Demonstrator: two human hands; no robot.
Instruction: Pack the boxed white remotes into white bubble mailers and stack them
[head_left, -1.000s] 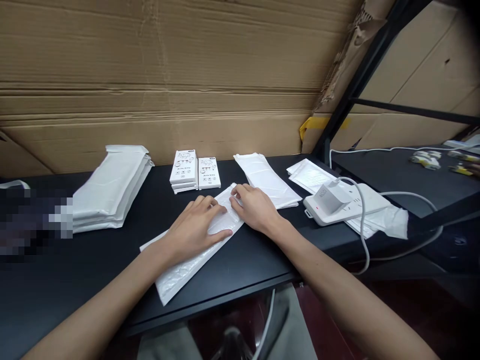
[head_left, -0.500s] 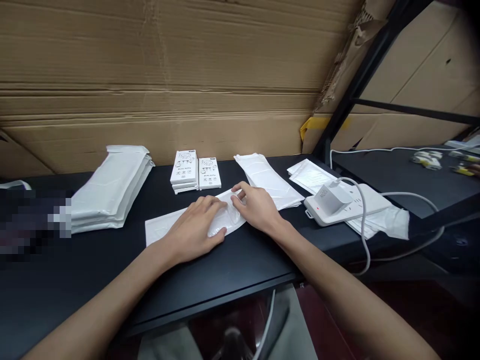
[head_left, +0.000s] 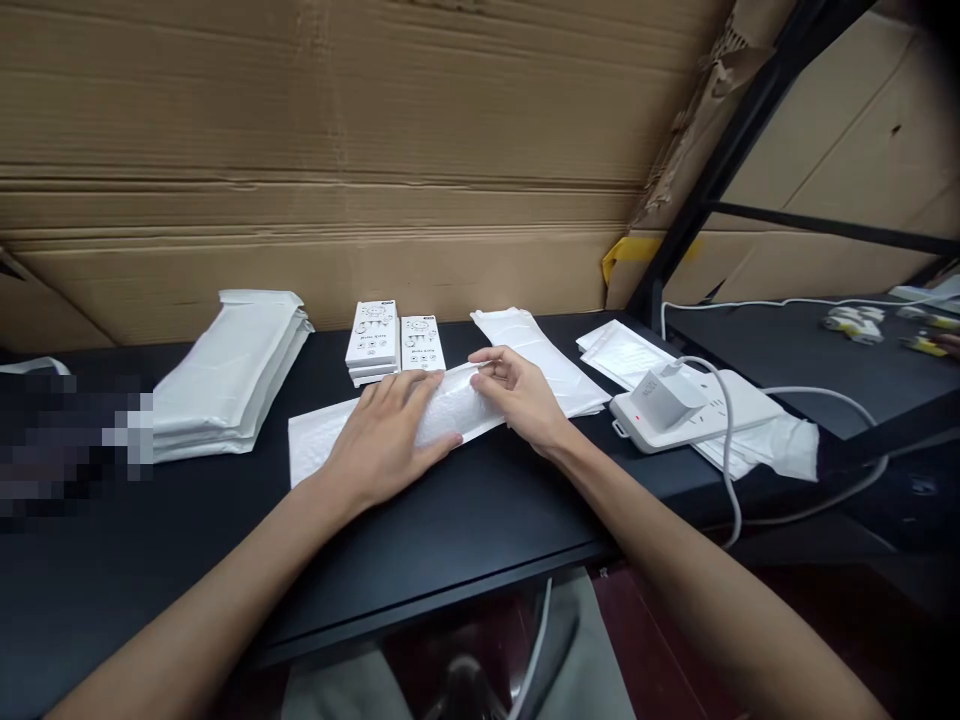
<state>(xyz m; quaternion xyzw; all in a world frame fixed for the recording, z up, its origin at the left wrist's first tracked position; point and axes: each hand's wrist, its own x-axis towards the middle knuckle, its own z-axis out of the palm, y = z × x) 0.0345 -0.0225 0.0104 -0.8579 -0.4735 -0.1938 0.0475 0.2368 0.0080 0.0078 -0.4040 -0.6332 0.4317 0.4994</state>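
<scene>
A white padded mailer (head_left: 457,405) lies slantwise on the black desk between my hands. My left hand (head_left: 390,430) rests open on the mailer's middle, fingers stretched toward the back and thumb out to the right. My right hand (head_left: 525,400) is at the mailer's right end, with thumb and fingers pinched on it; part of that end is hidden behind the hand. Just behind my left fingertips stand small printed white boxes (head_left: 373,338) in a short stack, and another white box (head_left: 422,343) beside them.
A pile of white padded mailers (head_left: 232,370) lies to the left. More flat white mailers (head_left: 540,360) lie behind my right hand. On the right, a white power strip (head_left: 720,420) with a plugged-in charger (head_left: 664,400) and cables rests over white packets (head_left: 622,350). Cardboard (head_left: 450,270) walls the back.
My right hand has shifted slightly right along the mailer, its fingers closing on the end. My left fingers have slid toward the back. The mailer's surface between my hands now looks flatter.
</scene>
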